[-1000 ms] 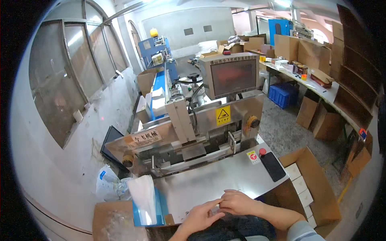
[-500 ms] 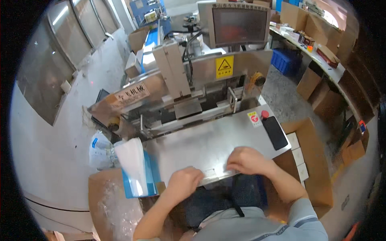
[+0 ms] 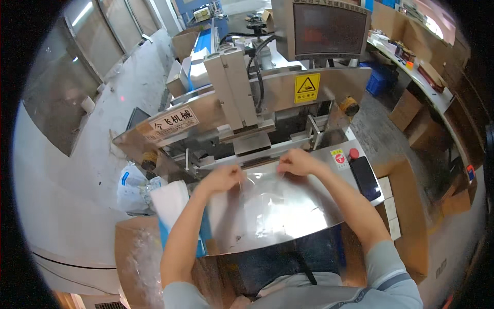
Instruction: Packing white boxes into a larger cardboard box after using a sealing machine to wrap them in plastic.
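The left hand (image 3: 222, 178) and right hand (image 3: 297, 161) each pinch an upper corner of a clear plastic bag (image 3: 267, 193). The bag lies spread over the steel worktop (image 3: 309, 216), its top at the far edge beside the sealing machine (image 3: 242, 103).

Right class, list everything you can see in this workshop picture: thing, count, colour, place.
Clear bag: one, see-through, on the steel table, pinched at its top edge by both hands.
Steel table: one, silver, in front of the person.
Sealing machine: one, silver, behind the table.
Screen: one, dark, above the machine.
Warning sticker: one, yellow, on the machine front.
Red button: one, right of the table.
Phone: one, black, table's right edge.
Cardboard boxes: several, brown, on the right.
Left hand: on the bag.
Right hand: on the bag.
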